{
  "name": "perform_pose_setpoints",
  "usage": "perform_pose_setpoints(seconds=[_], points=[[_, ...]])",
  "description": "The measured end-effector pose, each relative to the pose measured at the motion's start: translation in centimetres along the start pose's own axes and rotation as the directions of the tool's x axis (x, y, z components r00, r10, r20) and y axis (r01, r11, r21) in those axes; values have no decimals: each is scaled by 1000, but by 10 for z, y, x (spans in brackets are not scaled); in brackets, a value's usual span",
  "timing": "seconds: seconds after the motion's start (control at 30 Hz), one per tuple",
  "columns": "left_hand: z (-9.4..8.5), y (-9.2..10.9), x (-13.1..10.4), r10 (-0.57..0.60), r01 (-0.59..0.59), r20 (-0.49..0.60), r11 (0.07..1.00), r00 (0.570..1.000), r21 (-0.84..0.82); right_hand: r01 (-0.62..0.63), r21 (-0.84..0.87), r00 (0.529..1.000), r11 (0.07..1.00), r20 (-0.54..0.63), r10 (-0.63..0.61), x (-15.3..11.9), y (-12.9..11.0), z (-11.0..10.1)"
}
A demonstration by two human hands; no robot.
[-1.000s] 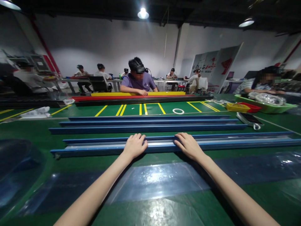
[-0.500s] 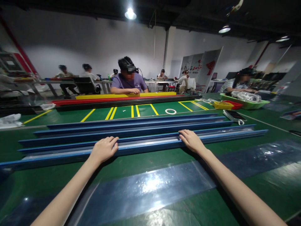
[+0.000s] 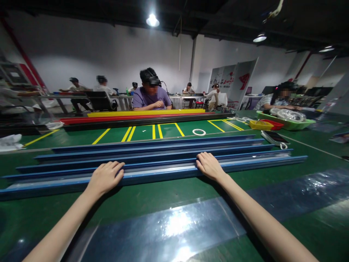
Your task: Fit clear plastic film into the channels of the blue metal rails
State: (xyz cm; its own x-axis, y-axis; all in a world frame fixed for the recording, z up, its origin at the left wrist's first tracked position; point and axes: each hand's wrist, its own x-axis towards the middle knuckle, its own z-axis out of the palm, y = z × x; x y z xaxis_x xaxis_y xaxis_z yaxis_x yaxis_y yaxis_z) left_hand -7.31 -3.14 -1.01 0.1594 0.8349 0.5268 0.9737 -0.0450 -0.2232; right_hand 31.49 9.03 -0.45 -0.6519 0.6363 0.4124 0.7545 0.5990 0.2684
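A long blue channel (image 3: 160,176), U-shaped with a pale inside, lies nearest me on the green table. My left hand (image 3: 107,177) grips it left of centre, fingers curled over its walls and thumb along the near side. Right of centre, my right hand (image 3: 209,165) holds the same channel, its fingers bent over into the trough. The fingertips of both hands are partly hidden by the channel. Right behind it lie more blue channel pieces (image 3: 147,156), roughly parallel to it.
A clear plastic sheet (image 3: 136,233) covers the table before me. Beyond are a white ring (image 3: 199,132), a phone (image 3: 275,138), yellow (image 3: 147,113) and black (image 3: 152,120) strips, and a yellow tray (image 3: 261,125) by a green basket (image 3: 300,125). A co-worker (image 3: 151,96) sits opposite.
Both my hands have moved left, and the nearest blue channel has moved a little left with them. The co-worker opposite has raised a hand from the strips.
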Motion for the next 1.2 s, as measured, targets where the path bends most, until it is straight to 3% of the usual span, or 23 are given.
perform_pose_setpoints(seconds=[0.13,0.3,0.53,0.67,1.2], points=[[-4,34,16,-24,23,-35,1000,999,-10,-7,2,1000,1000,-20,7,4,-9,1],[-3,65,32,77,-79,-58,996,995,-36,-19,30,999,999,-43,20,11,-24,-1],[4,52,34,29,-33,-153,999,988,-28,-46,136,997,990,-62,55,23,-25,5],[8,52,40,16,-21,-136,999,991,-35,-41,194,995,980,-81,58,31,-22,13],[21,41,54,-11,8,-69,999,998,-35,-35,241,995,970,98,12,51,-16,21]])
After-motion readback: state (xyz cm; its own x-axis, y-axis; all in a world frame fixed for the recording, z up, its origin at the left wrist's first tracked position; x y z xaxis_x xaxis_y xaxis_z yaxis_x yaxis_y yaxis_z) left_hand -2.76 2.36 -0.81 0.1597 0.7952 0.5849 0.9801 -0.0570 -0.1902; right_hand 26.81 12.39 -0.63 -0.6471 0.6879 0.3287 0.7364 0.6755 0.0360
